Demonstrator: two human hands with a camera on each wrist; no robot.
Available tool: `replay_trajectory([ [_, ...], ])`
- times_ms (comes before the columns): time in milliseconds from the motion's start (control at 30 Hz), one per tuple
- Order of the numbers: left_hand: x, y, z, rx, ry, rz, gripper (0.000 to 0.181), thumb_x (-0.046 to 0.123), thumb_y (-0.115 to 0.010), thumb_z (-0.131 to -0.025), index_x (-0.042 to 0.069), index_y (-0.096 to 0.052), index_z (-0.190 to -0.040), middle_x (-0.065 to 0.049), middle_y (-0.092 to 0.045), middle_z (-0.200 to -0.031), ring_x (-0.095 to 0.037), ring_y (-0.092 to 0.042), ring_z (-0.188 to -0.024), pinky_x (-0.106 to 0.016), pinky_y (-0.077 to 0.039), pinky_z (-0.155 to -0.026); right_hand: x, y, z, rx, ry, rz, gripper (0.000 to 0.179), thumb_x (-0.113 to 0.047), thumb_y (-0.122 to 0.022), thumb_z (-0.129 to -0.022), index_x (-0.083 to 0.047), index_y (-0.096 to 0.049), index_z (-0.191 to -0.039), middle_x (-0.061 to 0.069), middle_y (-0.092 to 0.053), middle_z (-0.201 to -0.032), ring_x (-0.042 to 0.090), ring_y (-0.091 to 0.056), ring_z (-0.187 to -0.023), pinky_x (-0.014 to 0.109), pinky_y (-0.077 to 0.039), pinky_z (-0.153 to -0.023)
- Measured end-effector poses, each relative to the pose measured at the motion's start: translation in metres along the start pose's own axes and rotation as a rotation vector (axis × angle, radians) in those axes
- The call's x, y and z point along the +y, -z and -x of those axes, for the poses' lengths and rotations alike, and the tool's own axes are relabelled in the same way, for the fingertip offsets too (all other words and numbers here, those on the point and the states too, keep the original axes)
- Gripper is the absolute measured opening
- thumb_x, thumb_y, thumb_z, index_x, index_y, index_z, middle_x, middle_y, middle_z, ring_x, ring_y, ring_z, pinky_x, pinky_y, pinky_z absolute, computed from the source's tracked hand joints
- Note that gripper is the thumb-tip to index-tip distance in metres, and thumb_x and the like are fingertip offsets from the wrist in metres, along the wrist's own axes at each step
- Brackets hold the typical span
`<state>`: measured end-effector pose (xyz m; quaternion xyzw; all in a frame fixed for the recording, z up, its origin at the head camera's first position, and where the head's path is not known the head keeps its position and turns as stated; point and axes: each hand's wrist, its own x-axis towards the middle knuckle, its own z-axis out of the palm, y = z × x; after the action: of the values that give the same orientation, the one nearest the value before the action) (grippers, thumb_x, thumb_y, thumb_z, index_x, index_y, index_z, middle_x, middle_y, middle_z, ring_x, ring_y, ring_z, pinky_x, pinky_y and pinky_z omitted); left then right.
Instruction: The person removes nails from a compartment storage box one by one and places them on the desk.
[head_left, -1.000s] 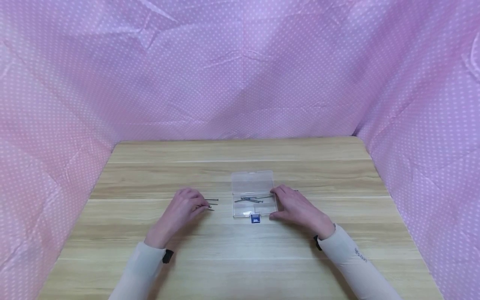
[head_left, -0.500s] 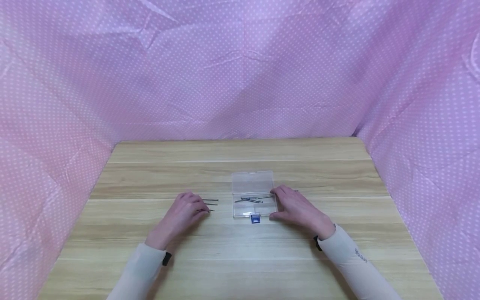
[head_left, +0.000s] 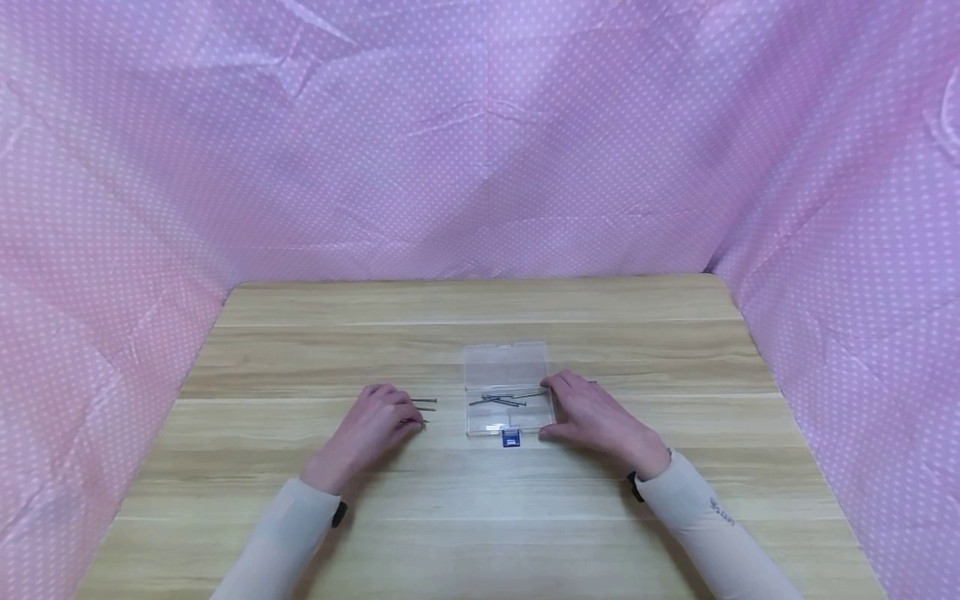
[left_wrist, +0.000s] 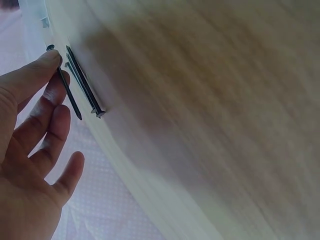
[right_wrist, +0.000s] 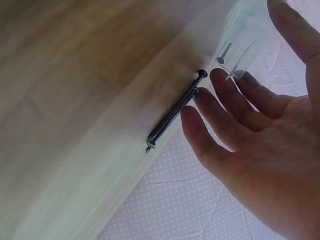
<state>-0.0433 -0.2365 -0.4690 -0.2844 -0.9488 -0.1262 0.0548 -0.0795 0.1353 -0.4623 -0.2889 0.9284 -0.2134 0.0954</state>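
Left wrist view, pinched nail: the nail point(left_wrist: 70, 96) is held between your left thumb and forefinger, its flat head just past the thumb tip on the box side and its point trailing the other way.
Left hand: your left hand point(head_left: 373, 423) has that nail in its pinch, low over the table left of the box; the remaining fingers are loosely bent.
Loose nails on your left: a few loose nails point(left_wrist: 85, 84) lie side by side just beside the held one, two of their ends showing past your fingers from the head.
Transparent box: to the right of the loose nails sits the transparent box point(head_left: 483, 432), its lid point(head_left: 504, 367) folded back on the far side and a blue tag point(head_left: 511, 438) at the front.
Nails in the box: several boxed nails point(head_left: 498, 400) lie crossed in its far part.
Right hand: your right hand point(head_left: 596, 421) grips the box's right end, thumb at the near corner and forefinger at the far one.
Nails by the right hand: another bundle of nails point(right_wrist: 175, 111) lies close to your outer fingertips.
Surroundings: a wood-grain table point(head_left: 480, 525) carries everything; pink dotted cloth point(head_left: 480, 167) hangs behind and at both sides.
Sleeves: both your sleeves point(head_left: 705, 517) are pale, with a black band point(head_left: 637, 486) at each wrist.
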Motion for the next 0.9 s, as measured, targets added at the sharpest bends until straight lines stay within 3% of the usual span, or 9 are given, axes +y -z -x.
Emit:
replay_trajectory([
  [467, -0.0006, -0.0033, -0.0012, -0.059, 0.014, -0.017, 0.006, 0.018, -0.085, -0.086, 0.02, -0.081, -0.09, 0.004, -0.074, -0.095, -0.021, -0.064, -0.096, -0.052, -0.049, -0.097, 0.0012, -0.0007, -0.001, -0.004, -0.005, -0.011, 0.078, -0.041, -0.088, -0.082, 0.0, -0.055, -0.14, 0.01, -0.062, -0.128, 0.021, -0.058, -0.108, 0.045, -0.054, -0.094],
  [900, 0.0053, -0.0003, -0.0049, 0.01, -0.014, -0.019, 0.008, 0.02, -0.086, -0.086, 0.02, -0.08, -0.091, 0.005, -0.074, -0.094, -0.021, -0.064, -0.096, -0.052, -0.049, -0.098, 0.0033, -0.0016, -0.0021, -0.006, -0.006, -0.01, 0.079, -0.041, -0.089, -0.081, 0.0, -0.055, -0.139, 0.01, -0.063, -0.126, 0.021, -0.059, -0.108, 0.045, -0.054, -0.094],
])
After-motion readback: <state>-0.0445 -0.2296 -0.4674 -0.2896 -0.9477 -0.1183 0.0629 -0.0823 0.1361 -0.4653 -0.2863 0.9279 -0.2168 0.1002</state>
